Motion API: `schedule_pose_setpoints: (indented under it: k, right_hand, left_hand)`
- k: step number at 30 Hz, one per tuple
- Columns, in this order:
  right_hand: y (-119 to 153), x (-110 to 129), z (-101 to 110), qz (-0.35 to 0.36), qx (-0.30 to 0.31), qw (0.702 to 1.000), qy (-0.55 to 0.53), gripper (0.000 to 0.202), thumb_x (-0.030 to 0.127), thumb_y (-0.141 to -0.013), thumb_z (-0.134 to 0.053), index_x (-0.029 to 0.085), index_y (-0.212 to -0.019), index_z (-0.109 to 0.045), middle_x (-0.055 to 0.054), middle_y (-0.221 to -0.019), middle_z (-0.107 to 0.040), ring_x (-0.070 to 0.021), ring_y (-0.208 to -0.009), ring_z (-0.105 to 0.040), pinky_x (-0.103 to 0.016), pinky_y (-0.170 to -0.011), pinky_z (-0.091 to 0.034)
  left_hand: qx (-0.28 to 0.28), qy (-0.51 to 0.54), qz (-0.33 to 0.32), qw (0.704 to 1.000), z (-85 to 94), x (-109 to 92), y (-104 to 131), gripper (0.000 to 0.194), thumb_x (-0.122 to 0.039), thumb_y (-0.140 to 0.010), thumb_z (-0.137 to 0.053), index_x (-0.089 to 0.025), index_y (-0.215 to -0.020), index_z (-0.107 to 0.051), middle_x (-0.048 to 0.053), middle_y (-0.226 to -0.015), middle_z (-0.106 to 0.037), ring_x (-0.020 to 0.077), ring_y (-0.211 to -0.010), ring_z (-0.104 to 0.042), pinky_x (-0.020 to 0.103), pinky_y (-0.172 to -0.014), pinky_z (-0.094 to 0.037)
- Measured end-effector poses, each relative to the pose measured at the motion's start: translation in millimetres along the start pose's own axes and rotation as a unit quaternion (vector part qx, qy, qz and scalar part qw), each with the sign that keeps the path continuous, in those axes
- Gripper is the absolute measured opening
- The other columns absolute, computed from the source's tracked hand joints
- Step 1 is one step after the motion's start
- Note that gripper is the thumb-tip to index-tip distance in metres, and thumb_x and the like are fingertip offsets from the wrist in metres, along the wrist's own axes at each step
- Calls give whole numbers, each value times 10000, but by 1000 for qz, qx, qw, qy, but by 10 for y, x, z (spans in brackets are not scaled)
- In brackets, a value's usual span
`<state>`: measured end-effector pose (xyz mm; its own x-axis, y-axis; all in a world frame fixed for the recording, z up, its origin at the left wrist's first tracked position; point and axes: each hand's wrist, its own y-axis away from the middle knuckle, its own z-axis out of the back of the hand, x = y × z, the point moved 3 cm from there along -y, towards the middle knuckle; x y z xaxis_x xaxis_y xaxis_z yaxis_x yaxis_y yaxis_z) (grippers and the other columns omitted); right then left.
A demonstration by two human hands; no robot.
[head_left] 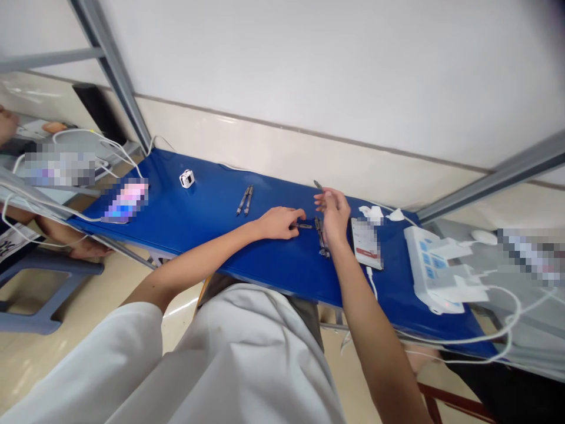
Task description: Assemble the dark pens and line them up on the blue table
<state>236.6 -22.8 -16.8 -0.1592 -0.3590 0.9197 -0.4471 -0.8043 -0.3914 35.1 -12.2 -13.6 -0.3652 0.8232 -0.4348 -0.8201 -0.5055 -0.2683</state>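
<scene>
My left hand (281,223) is closed at the middle of the blue table, with its thumb and fingers on a dark pen (304,226) whose end points right. Just to the right, my right hand (334,209) is raised a little and grips another dark pen (318,185), its tip showing above the fingers. Several dark pens (322,238) lie bunched beside the right wrist, partly hidden by it. Left of my left hand, two more pens (245,201) rest side by side.
A phone (367,242) with a cable lies right of my right arm, near crumpled white tissues (372,214). Farther right stands a white power strip (426,265) with chargers. At left are a small white cube (186,178) and a lit phone (126,200). People sit on both sides.
</scene>
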Motion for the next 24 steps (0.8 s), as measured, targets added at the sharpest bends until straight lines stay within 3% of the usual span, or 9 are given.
schedule_pose_setpoints:
  k: [4,7,10,13,15,19,24]
  right_hand:
    - [0,-76,10,55,15,991,118,401,606,-1073,-647,279,-1295,-719,-95,-1218,-806,-230,-943,-803,-361,-766,-644]
    - [-52,-196,81,52,5,990,134,362,571,-1080,-595,261,-1226,-710,-118,-1295,-788,-253,-984,-831,-388,-768,-657]
    - [-73,-303,99,22,31,991,131,338,551,-1038,-648,250,-1177,-715,-114,-1262,-796,-266,-1010,-844,-398,-784,-676]
    - [-25,-324,21,-20,102,987,126,368,573,-964,-780,231,-1099,-757,-111,-1099,-829,-309,-1030,-845,-459,-844,-697]
    - [33,-271,-62,-35,148,982,116,412,595,-930,-849,230,-1111,-787,-125,-1088,-849,-334,-1066,-840,-515,-922,-695]
    - [128,-74,-194,-29,187,980,59,511,688,-967,-823,268,-1255,-783,-132,-1249,-854,-317,-1141,-833,-521,-1024,-673]
    - [140,68,-184,-10,167,984,65,511,747,-994,-763,260,-1147,-779,-108,-1060,-874,-277,-978,-846,-436,-896,-668]
  left_hand:
    - [-50,43,74,995,93,130,-22,324,-237,-1031,-581,-231,-1299,-763,97,-1092,-824,282,-991,-777,370,-866,-547]
    - [-176,177,132,960,233,319,-62,258,-230,-1071,-559,-193,-1205,-776,67,-898,-775,214,-807,-718,327,-803,-526]
    - [-297,376,193,857,377,505,-80,227,-282,-1121,-553,-180,-1202,-740,23,-816,-705,139,-654,-593,282,-665,-464]
    - [-366,515,215,745,485,596,-69,168,-318,-1121,-612,-206,-1177,-724,-2,-808,-652,103,-592,-495,267,-572,-374]
    - [-387,556,213,704,528,609,-54,134,-314,-1104,-658,-211,-1155,-727,-7,-805,-634,97,-601,-488,260,-567,-361]
    - [-387,575,222,686,517,586,-44,118,-278,-1100,-653,-203,-1140,-735,-13,-792,-634,97,-602,-481,260,-569,-360]
    - [-366,560,212,712,444,529,-68,153,-299,-1118,-629,-194,-1149,-736,10,-822,-701,110,-646,-561,268,-613,-402]
